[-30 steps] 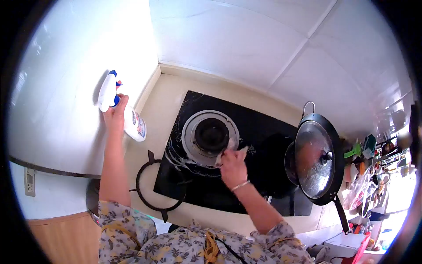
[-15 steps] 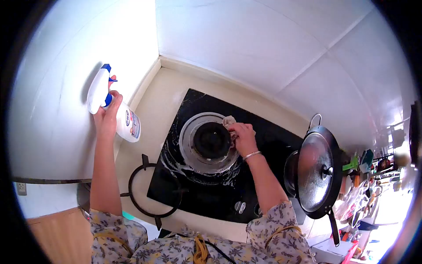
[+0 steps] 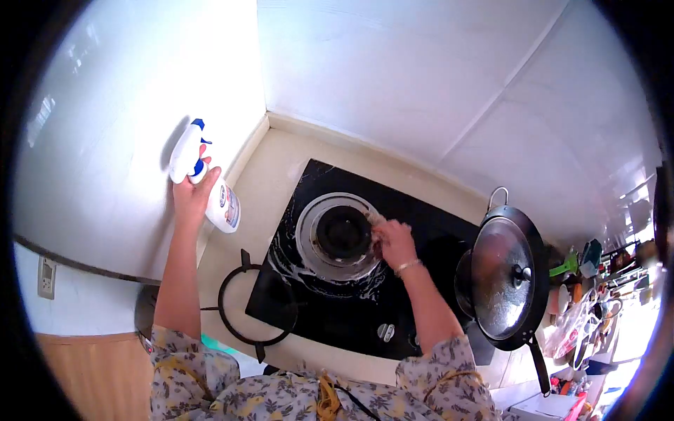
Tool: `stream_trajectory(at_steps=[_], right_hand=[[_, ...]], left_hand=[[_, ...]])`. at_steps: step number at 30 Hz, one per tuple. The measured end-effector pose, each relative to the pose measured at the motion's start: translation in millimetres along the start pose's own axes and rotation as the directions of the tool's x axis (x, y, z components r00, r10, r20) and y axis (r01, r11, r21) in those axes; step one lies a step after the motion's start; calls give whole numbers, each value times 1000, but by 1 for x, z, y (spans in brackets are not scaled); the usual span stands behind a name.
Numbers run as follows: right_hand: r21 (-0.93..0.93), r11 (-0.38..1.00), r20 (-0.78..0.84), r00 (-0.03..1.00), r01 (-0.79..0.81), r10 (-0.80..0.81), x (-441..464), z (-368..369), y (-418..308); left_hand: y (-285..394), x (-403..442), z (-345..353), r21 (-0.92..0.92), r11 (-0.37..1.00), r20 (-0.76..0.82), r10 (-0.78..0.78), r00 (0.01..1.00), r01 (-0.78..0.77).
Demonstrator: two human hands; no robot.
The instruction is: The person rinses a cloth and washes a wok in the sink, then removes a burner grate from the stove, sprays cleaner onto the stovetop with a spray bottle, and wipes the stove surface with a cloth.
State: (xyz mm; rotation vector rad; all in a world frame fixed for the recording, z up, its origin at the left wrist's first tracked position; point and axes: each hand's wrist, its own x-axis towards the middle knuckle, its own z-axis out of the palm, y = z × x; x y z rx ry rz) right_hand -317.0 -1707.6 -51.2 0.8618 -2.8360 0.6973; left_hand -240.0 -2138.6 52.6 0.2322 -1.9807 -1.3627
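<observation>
My left hand [image 3: 193, 196] is wrapped round the neck of a white spray bottle [image 3: 223, 205] with a blue-and-white trigger head, held up beside the left wall. My right hand [image 3: 395, 242] grips a crumpled light cloth [image 3: 373, 219], pressed against the right side of the metal ring [image 3: 306, 247] around the black burner [image 3: 342, 231]. Part of the cloth is hidden under my fingers. White foam streaks [image 3: 286, 261] mark the black glass cooktop [image 3: 330, 316] left of and below the ring.
A black pot stand [image 3: 223, 298] lies at the cooktop's lower left corner, partly on the counter. To the right a black frying pan [image 3: 537, 281] with a glass lid [image 3: 500, 281] stands over the other burner. A control knob [image 3: 385, 332] is near the front edge. Walls rise left and behind.
My right hand and the cloth have shifted slightly along the right side of the ring. The whole view has moved a little, and the left hand still holds the bottle.
</observation>
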Motion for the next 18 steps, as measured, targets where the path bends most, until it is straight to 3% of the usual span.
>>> stream_trajectory(at_steps=[3, 4, 6, 7, 8, 10, 14, 16, 17, 18], right_hand=[[-12, 999, 57, 998, -41, 42, -35, -16, -17], [-13, 999, 104, 993, -50, 52, -37, -21, -26], [6, 968, 276, 931, -250, 239, -28, -39, -43], [-83, 961, 318, 907, -264, 277, -21, -65, -72], [-176, 947, 349, 882, -270, 316, -16, -82, -93], [-139, 990, -12, 1000, -6, 4, -29, -61, -69], [25, 978, -121, 972, 206, -201, -27, -63, -90], [98, 959, -123, 960, 266, -254, -30, -61, -113], [234, 912, -155, 939, 337, -307, -33, -52, -117], [269, 874, -130, 915, 404, -383, -25, -38, -144]], left_hand=[[-8, -6, -7, 85, 989, -55, -117, 992, 121], [18, -14, -8, 275, 944, -70, -167, 983, 180], [-2, -31, -12, 465, 885, -119, 46, 992, 14], [-3, -46, -14, 362, 931, -149, 11, 989, 44], [5, -65, -13, 399, 909, -200, 217, 956, -123], [51, -112, -20, 460, 877, -145, 227, 963, -137], [112, -221, -36, 391, 918, -95, -35, 995, 70], [135, -271, -53, 519, 854, -106, 31, 994, 29], [138, -295, -66, 442, 894, -96, -33, 995, 72], [132, -324, -83, 565, 821, -58, -63, 996, 85]])
